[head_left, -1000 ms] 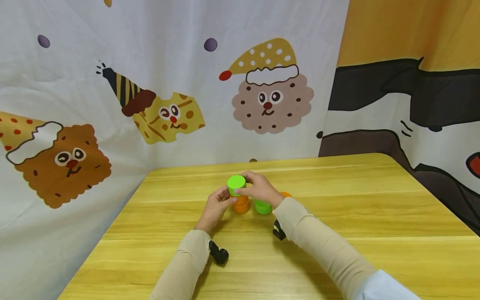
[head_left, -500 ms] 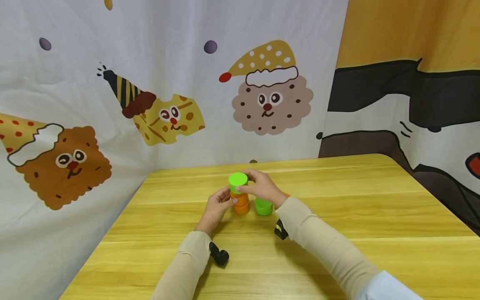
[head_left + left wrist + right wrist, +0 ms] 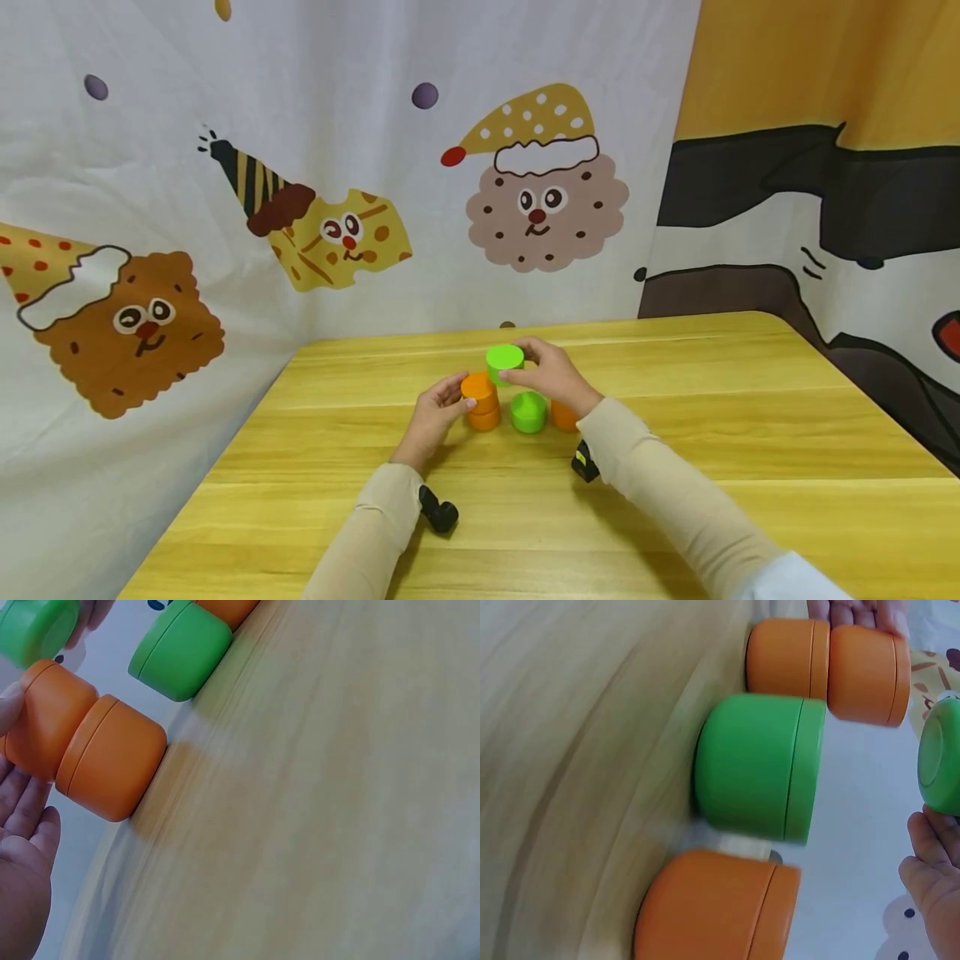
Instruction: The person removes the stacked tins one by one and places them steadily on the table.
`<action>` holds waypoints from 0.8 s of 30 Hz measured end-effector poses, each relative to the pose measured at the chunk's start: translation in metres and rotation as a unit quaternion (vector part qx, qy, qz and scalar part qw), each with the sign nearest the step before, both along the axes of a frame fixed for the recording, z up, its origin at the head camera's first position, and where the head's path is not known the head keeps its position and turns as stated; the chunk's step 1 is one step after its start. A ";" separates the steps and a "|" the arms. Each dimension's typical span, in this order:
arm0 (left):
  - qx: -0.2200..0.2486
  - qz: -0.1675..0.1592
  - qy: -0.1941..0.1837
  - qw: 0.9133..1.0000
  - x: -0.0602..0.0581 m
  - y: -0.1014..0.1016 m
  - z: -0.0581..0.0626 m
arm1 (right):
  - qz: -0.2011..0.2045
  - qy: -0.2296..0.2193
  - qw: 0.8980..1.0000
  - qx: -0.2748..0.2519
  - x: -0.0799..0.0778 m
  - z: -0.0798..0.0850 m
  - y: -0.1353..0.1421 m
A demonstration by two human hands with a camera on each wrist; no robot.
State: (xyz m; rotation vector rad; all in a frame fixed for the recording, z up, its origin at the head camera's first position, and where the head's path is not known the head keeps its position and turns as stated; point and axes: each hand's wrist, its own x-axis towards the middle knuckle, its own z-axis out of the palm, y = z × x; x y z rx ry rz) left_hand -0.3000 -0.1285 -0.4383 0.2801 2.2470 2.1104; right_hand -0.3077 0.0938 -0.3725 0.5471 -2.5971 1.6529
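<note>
Two small orange lidded jars stand stacked, the upper orange jar (image 3: pixel 478 387) on the lower orange jar (image 3: pixel 112 761). My left hand (image 3: pixel 435 418) holds the upper one from the left, thumb in front and fingers behind. In the air, right of the stack top, my right hand (image 3: pixel 553 373) grips a green lidded jar (image 3: pixel 505 360) by its side. Below it on the table sits another green jar (image 3: pixel 757 769). Close to that one's right is a third orange jar (image 3: pixel 564 415), partly covered by my right hand in the head view.
The jars stand in a row toward the back of the wooden table (image 3: pixel 495 517). Behind the table's far edge hangs a curtain (image 3: pixel 375 308) printed with cartoon biscuits. Black wrist mounts (image 3: pixel 438 510) hang below both sleeves.
My right hand has lifted the green jar off the orange stack and carried it to the right. The top of the upper orange jar now shows. My left hand has stayed at the stack.
</note>
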 end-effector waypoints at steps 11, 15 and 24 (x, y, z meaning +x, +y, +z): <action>0.002 -0.004 -0.001 1.000 0.000 0.000 0.001 | -0.023 0.010 1.000 0.002 0.001 -0.001 0.027; 0.006 -0.007 -0.002 1.000 -0.001 0.000 0.000 | -0.027 0.006 1.000 -0.006 0.001 -0.001 0.035; -0.002 -0.002 0.007 1.000 0.000 0.001 0.000 | -0.029 0.015 0.999 -0.038 0.009 -0.004 0.055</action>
